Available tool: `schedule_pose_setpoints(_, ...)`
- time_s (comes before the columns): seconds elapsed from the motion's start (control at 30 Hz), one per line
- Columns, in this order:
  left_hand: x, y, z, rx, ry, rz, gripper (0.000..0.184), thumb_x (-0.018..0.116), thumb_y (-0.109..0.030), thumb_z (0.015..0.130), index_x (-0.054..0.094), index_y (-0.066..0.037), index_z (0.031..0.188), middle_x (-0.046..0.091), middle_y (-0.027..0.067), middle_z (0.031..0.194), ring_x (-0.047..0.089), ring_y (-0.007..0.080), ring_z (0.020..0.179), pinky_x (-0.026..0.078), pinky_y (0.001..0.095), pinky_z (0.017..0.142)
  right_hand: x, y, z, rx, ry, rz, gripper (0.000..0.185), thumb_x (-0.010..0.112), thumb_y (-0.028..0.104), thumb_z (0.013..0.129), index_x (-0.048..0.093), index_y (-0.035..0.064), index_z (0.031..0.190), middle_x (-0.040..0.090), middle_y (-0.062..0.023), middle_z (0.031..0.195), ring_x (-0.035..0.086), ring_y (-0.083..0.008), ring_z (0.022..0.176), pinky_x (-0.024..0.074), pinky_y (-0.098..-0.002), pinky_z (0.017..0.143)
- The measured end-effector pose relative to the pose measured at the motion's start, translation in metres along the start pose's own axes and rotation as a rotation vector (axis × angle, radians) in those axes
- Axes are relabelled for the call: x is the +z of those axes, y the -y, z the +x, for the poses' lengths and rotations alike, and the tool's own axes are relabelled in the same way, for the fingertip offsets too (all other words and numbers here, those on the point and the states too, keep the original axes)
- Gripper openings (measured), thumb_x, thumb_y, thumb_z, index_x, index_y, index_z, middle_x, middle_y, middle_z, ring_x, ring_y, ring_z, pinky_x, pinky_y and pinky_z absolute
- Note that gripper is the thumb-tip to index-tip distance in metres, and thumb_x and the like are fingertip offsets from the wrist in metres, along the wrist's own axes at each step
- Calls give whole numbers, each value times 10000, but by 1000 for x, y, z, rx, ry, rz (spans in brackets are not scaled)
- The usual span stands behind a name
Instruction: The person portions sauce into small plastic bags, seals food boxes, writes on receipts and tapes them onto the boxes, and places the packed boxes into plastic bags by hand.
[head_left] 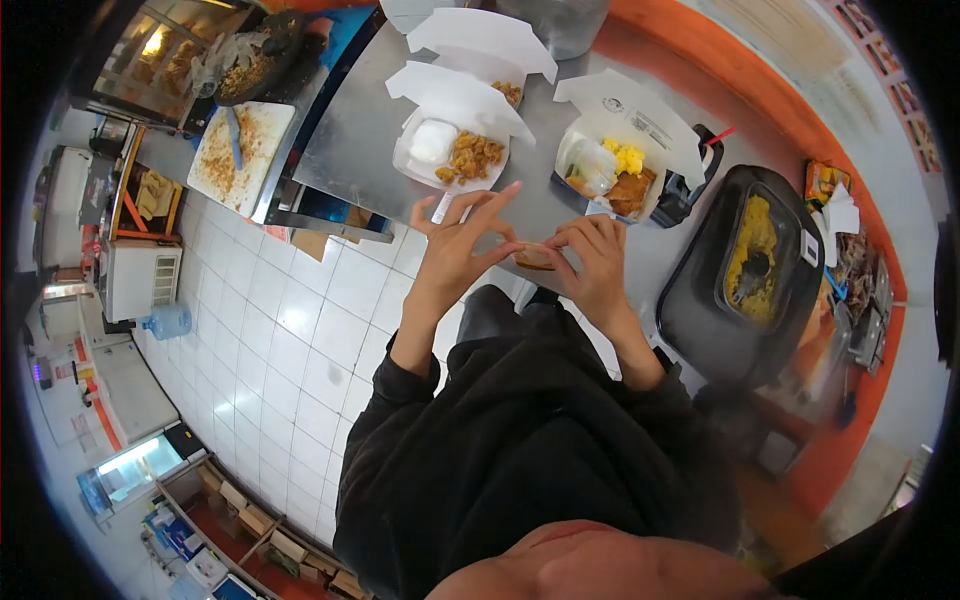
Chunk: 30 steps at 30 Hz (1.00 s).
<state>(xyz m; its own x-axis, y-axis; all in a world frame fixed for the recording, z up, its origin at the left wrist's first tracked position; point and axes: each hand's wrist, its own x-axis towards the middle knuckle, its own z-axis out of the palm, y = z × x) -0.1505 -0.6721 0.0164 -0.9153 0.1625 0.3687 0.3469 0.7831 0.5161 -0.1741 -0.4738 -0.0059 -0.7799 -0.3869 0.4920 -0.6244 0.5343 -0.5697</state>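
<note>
Between my two hands is a small clear sachet (535, 259) with orange-brown contents, held over the counter's front edge. The thumb and a finger of my left hand (455, 240) pinch one end, while its other fingers spread outward. My right hand (597, 262) grips the opposite end with its fingers curled in. Just beyond the left hand, an open white paper box (402, 160) holds a white rice mound (432, 142) and browned chopped meat (474, 158). Beyond the right hand, another open box (655, 118) contains a wrapped white portion, yellow egg (624, 157) and a fried piece (632, 192).
Metal counter (345, 130) runs ahead. A black lidded container (690, 290) with yellow food stands at the right. On the left are a crumb-covered cutting board (250, 165) with a blue-handled knife (234, 138) and a dark pan (265, 70). White floor tiles (300, 320) lie below left.
</note>
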Motion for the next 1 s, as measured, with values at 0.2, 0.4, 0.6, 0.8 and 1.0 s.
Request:
schedule_pose_setpoints(0.2,2,54,33,111,-16,43,674,751,-221,740,471,-200,1353,658,-108,962,531,127,1084,119,494,982,-5,-20,26,57,-87,-57,154,734,115,684,623,95,788,572,-22,805,518,-231,847,341,-363,763)
schedule_pose_setpoints(0.4,-22,131,105,-233,-109,66,753,725,-296,773,359,-182,1421,571,2,1258,483,168,1194,125,530,1009,-26,-24,75,183,-178,-148,107,705,77,745,606,62,780,568,-58,762,522,-234,768,363,-350,704)
schedule_pose_setpoints(0.6,-1,189,123,27,-29,204,720,546,-447,870,265,-145,1461,416,49,1421,444,210,1247,134,539,1017,14,-46,149,264,-250,-87,111,666,80,814,587,14,855,585,-103,771,547,-252,734,427,-326,686)
schedule_pose_setpoints(0.8,-3,206,51,40,-39,81,774,552,-521,825,294,-142,1449,347,83,1478,460,195,1228,79,502,1032,111,-102,207,250,-6,304,162,616,125,882,556,-17,932,628,-99,828,587,-170,748,468,-277,709)
schedule_pose_setpoints(1.0,-10,217,53,88,-42,11,758,542,-529,824,340,-118,1428,291,159,1495,390,213,1311,29,452,1058,219,-189,223,319,191,376,209,649,182,858,583,15,966,655,-97,843,631,-191,749,494,-300,714)
